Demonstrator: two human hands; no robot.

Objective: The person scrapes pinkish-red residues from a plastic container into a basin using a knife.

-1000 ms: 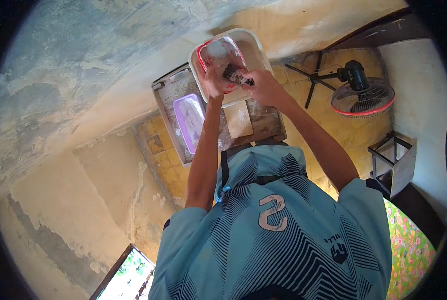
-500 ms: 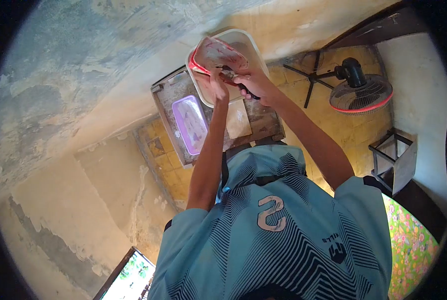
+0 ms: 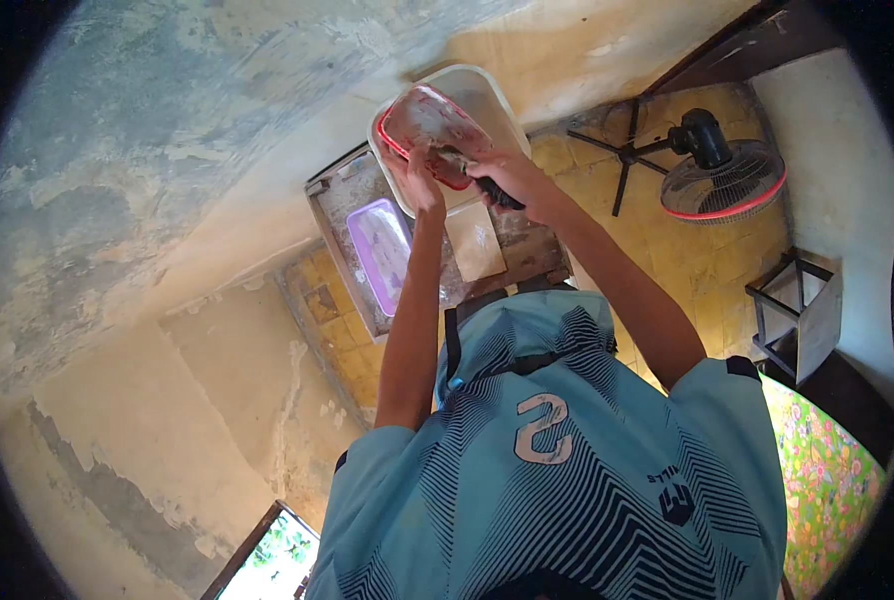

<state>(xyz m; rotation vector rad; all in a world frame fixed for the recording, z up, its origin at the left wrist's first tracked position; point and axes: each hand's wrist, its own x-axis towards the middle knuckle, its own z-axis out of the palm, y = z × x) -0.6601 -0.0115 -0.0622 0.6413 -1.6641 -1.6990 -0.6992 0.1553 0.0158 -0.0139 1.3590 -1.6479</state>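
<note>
A red-rimmed plastic container (image 3: 429,112), its inside smeared with whitish residue, is held tilted over a large white plastic tub (image 3: 507,108). My left hand (image 3: 423,186) grips the container's near side. My right hand (image 3: 519,182) is closed around the black handle of a scraper-like tool (image 3: 499,194). The tool's head points left into the container near my left fingers; its exact shape is hard to make out.
The tub stands on a worn wooden table (image 3: 342,180) against the wall. A purple tray (image 3: 365,262) and a tan board (image 3: 476,243) lie nearer me. To the right are a black fan with a red ring (image 3: 724,190) and a small black-framed stand (image 3: 795,310).
The container has turned in my left hand, with more of its inside and lower rim facing me. My right hand and the tool have shifted slightly.
</note>
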